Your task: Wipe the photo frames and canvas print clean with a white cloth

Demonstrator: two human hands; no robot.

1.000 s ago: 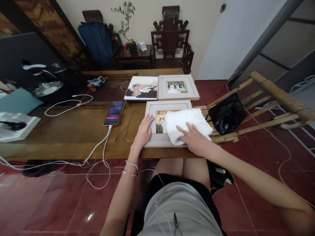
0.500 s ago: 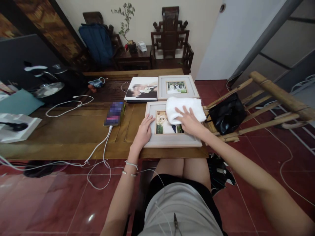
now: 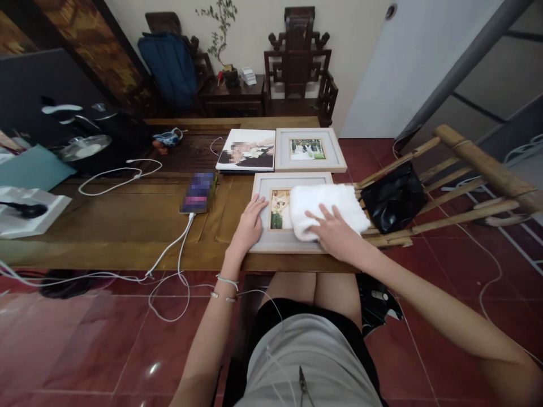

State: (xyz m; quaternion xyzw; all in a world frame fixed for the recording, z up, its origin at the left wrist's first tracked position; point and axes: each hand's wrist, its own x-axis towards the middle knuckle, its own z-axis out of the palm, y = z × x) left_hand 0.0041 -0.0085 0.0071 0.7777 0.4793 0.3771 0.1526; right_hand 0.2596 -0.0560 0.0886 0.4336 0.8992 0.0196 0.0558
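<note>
Head view: a white cloth (image 3: 324,209) — soft, light, easily bunched — is pressed flat under the open right hand (image 3: 335,233) on a glazed picture frame (image 3: 271,244) (likely fragile), which is steadied at its left edge by the flat, ungripping left hand (image 3: 248,226) on the wooden table (image 3: 127,226).

A white cloth (image 3: 324,209) lies on a pale grey frame (image 3: 280,183) (brown wooden table (image 3: 127,226)).
</note>
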